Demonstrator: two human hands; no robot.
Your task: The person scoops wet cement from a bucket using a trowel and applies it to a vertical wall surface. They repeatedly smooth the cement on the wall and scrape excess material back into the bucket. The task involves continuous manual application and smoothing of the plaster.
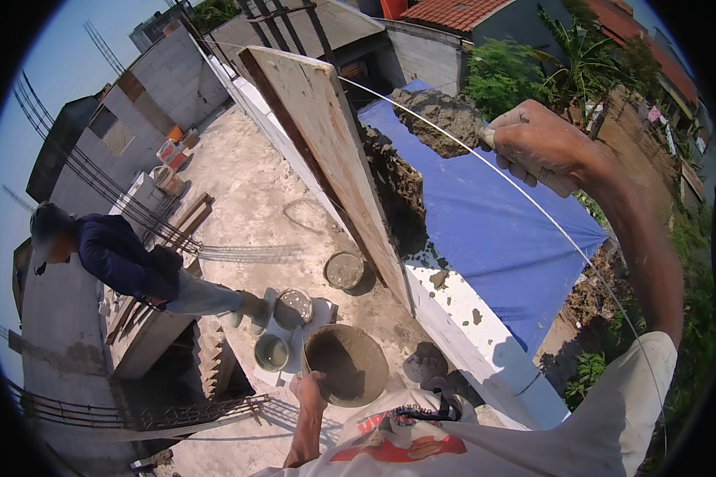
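Observation:
My right hand (542, 147) is raised at the upper right, closed round the short handle of a trowel. A thick lump of grey mortar (437, 123) covers its blade. Low in the middle, my left hand (307, 395) grips the rim of a round bucket (322, 338) with wet mortar inside. A tall wooden board (314, 111) stands on edge along the white block wall (469, 322). Rough mortar (396, 187) fills the side of the board nearer my right hand. A taut white string (553, 213) passes in front of the trowel and near my right hand.
A co-worker in dark blue (127, 258) stands at the left beside an opening in the floor. Several more buckets (344, 271) stand near mine. Bare steel bars (95, 179) jut out at the left. Beyond the wall lies a blue tarpaulin (485, 215), lower down.

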